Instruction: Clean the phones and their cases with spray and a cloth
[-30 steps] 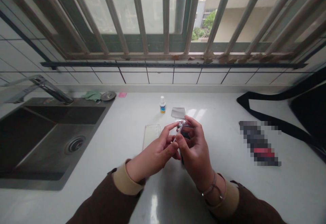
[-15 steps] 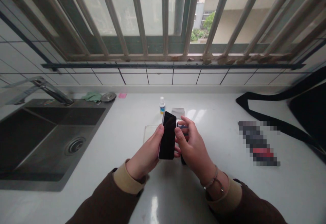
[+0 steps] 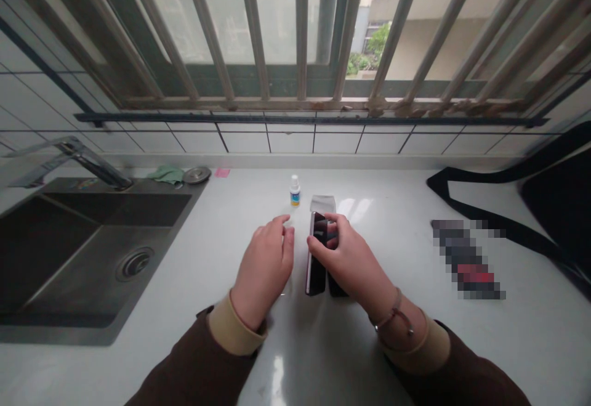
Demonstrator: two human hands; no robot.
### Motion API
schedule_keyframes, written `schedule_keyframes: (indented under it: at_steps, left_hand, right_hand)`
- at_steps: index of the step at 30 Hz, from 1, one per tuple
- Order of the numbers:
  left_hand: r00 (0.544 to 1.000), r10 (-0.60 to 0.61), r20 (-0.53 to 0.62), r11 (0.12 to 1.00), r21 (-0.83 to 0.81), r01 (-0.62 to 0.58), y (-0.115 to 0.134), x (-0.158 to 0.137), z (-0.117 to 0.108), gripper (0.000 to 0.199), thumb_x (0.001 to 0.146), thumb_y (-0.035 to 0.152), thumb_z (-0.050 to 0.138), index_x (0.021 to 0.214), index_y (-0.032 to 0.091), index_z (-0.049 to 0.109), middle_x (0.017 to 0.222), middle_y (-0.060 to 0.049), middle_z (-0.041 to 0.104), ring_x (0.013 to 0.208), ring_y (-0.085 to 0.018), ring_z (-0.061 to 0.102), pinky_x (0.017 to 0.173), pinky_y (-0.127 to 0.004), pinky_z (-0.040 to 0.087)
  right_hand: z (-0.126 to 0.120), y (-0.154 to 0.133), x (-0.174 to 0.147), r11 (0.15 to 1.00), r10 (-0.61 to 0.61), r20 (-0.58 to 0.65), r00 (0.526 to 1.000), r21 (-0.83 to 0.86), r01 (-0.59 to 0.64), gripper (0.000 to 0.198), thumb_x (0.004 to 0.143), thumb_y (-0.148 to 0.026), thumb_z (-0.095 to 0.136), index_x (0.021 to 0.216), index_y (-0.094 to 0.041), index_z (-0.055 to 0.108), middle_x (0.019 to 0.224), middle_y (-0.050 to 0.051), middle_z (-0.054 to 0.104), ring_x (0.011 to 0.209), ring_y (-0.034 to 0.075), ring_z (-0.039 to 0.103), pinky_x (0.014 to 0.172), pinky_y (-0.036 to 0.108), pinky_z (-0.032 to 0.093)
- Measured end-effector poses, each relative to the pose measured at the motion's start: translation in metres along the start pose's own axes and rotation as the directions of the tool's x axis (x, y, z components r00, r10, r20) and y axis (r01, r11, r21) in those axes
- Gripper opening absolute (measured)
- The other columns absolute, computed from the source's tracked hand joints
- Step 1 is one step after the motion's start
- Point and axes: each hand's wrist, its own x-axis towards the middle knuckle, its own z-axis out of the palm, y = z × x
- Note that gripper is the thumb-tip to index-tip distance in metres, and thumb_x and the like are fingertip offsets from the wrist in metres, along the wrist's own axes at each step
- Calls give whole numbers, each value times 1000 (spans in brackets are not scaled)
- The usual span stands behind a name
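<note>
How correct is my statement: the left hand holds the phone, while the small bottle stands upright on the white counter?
One detail is wrong: in the head view, the right hand holds the phone, not the left hand. The small bottle does stand upright on the white counter.

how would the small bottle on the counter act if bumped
The bottle would probably tip easily, being tall and narrow as it stands upright on the counter. It might slide at a soft push, since that surface looks smooth and shiny. Knocked over, it could roll, as its body looks round.
</note>
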Motion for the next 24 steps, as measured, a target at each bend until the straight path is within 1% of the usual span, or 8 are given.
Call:
schedule_keyframes:
  at_steps: [1, 3, 6, 8, 10, 17, 21, 24]
  left_hand:
    - [999, -3, -50, 988, 154, 11, -1, 1, -2, 46, 112, 42, 46, 145, 13, 59, 131, -22, 70, 125, -38, 64, 111, -56, 49]
    - [996, -56, -64, 922, 379, 76, -1, -1, -3, 53, 106, 43, 59, 147, 10, 58, 136, -25, 65, 128, -43, 59, 106, -58, 52]
    - [983, -182, 23, 842, 519, 144, 1, -4, -3, 52, 102, 44, 64, 143, 13, 60, 131, -24, 63, 121, -44, 60, 91, -54, 57]
    - [976, -208, 70, 830, 540, 138, 2, -5, -4, 43, 103, 41, 62, 136, 14, 62, 127, -22, 63, 119, -42, 60, 88, -51, 57]
    - [973, -224, 65, 824, 546, 153, -1, -4, -6, 40, 102, 40, 63, 131, 13, 62, 124, -21, 63, 117, -41, 61, 88, -49, 57]
    - [959, -283, 20, 790, 572, 221, -8, -1, -9, 40, 100, 43, 64, 126, 12, 63, 121, -23, 62, 117, -43, 62, 83, -49, 58]
    - [956, -289, 41, 797, 563, 217, -9, -1, -11, 41, 101, 43, 64, 128, 12, 62, 122, -23, 63, 117, -45, 63, 83, -50, 59]
    - [957, -283, 55, 807, 553, 207, -10, 0, -12, 40, 102, 40, 64, 129, 11, 62, 123, -24, 64, 118, -44, 63, 85, -50, 58]
  right_hand:
    - [2, -1, 0, 996, -21, -10, 1000, -83, 20, 66, 90, -48, 74, 144, -15, 58, 128, 19, 74, 107, 31, 76, 97, 49, 61]
    - [8, -5, 0, 965, -68, -9, 998, -254, 63, 62, 90, -47, 74, 140, -13, 59, 127, 21, 72, 114, 35, 74, 100, 50, 59]
    - [21, -12, -2, 883, -103, 33, 994, -457, 107, 50, 92, -46, 72, 127, -11, 62, 118, 22, 71, 105, 36, 74, 90, 47, 60]
    - [31, -18, -2, 828, -105, 55, 993, -548, 118, 44, 94, -46, 70, 120, -10, 64, 113, 22, 70, 98, 34, 74, 85, 46, 61]
    - [39, -24, -1, 775, -105, 77, 991, -619, 130, 42, 96, -46, 69, 116, -10, 66, 113, 23, 70, 98, 35, 73, 83, 45, 61]
    - [57, -35, 10, 565, -118, 174, 978, -798, 210, 43, 102, -38, 65, 122, 0, 72, 116, 28, 69, 108, 41, 65, 80, 47, 60]
    - [62, -37, 13, 532, -84, 209, 974, -817, 221, 47, 103, -39, 64, 126, 1, 73, 122, 31, 70, 111, 40, 64, 82, 46, 59]
    - [66, -35, 12, 504, -100, 237, 966, -825, 255, 44, 104, -34, 61, 129, 1, 73, 124, 33, 71, 110, 41, 64, 81, 46, 58]
